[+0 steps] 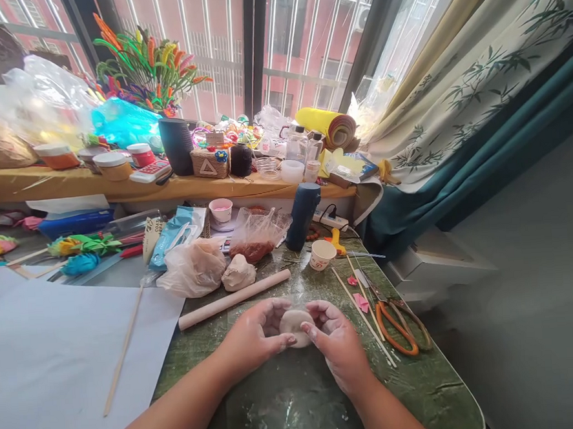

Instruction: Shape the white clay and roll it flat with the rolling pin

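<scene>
Both of my hands hold one pale lump of dough or clay [294, 325] just above the green marbled table [423, 381]. My left hand [258, 336] cups it from the left, fingers curled round it. My right hand [335, 341] pinches its right side with thumb and fingertips. Just beyond my hands a wooden rolling pin [233, 299] lies at a slant. Behind it sits a second lump of the same pale material [238, 273] beside a crumpled plastic bag [192, 267].
Orange-handled scissors [395, 327] and thin wooden sticks [365, 313] lie to the right. A paper cup [321, 254], a dark bottle [302, 216] and a bag of red-brown stuff [256, 242] stand behind. White paper [57, 358] with a long stick covers the left. The sill is crowded.
</scene>
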A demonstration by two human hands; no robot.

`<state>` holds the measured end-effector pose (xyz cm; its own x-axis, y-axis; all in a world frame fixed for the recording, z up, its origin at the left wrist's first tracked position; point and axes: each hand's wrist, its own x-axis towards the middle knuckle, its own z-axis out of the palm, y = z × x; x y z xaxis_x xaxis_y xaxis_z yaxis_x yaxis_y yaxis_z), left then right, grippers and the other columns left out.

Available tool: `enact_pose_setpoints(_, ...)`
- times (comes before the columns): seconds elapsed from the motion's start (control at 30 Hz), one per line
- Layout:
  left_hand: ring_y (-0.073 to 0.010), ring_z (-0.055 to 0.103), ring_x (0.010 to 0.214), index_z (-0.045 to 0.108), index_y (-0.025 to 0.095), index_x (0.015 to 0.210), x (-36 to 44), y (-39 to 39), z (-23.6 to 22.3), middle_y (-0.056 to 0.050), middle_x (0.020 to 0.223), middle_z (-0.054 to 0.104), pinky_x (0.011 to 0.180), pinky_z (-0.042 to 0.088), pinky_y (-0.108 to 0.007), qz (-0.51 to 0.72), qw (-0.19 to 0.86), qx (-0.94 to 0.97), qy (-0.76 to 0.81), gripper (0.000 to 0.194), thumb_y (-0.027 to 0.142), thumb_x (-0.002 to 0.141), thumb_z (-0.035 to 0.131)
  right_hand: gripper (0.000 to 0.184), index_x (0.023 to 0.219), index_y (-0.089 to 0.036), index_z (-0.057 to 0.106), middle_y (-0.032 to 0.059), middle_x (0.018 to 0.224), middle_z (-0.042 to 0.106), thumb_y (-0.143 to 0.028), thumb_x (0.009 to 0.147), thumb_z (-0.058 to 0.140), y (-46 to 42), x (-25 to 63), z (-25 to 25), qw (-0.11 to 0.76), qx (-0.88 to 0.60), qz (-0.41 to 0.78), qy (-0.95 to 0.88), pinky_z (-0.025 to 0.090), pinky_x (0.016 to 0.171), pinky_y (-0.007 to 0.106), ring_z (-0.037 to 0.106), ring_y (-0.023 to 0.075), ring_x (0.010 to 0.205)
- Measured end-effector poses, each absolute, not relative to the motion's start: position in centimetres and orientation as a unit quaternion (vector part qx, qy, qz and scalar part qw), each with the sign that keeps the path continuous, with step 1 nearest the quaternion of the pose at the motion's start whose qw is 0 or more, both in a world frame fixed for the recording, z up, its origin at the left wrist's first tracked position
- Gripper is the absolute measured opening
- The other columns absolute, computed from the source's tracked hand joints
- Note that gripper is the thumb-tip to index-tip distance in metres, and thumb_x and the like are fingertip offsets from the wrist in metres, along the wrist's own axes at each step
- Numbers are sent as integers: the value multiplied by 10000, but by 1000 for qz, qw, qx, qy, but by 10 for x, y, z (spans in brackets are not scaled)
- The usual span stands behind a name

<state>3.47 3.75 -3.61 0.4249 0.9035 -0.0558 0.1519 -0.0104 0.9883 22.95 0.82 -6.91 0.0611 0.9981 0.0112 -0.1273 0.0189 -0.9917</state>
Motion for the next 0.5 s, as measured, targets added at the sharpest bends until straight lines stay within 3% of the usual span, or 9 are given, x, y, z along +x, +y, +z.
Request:
enact_pose_setpoints(0.07,-236,707,889,673,168,1002,38,37,-36,-64,971,748,798,565,-349,334,601,591,421,321,238,708,779,491,1069,-201,655,93,945,735,-497,732,853,9,226,-67,545,-437,590,-405,592,774,402,718,264,865)
enact_pose_setpoints(0.17,-219,695,852,678,167,960,41,37,-36,-41,918,741,770,552,-327,347,611,565,432,289,209,689,770,469,1092,-180,670,117,942,751,-519,795,800,7,219,-59,537,-395,654,-359,596,779,439,732,277,847)
enact_pose_setpoints(0.33,-248,686,970,694,189,1021,37,36,-33,-61,1035,753,878,539,-361,360,580,597,420,293,223,736,751,383,1131,-181,704,142,1041,756,-478,890,699,0,203,-49,552,-340,690,-322,595,843,487,723,308,973)
enact_pose_setpoints(0.5,-276,660,1021,664,195,1155,32,37,-35,-111,1172,702,932,513,-421,398,516,605,457,327,355,870,677,273,1073,-176,724,116,1184,737,-388,937,617,0,199,-46,548,-327,747,-187,524,1019,512,689,286,1125)
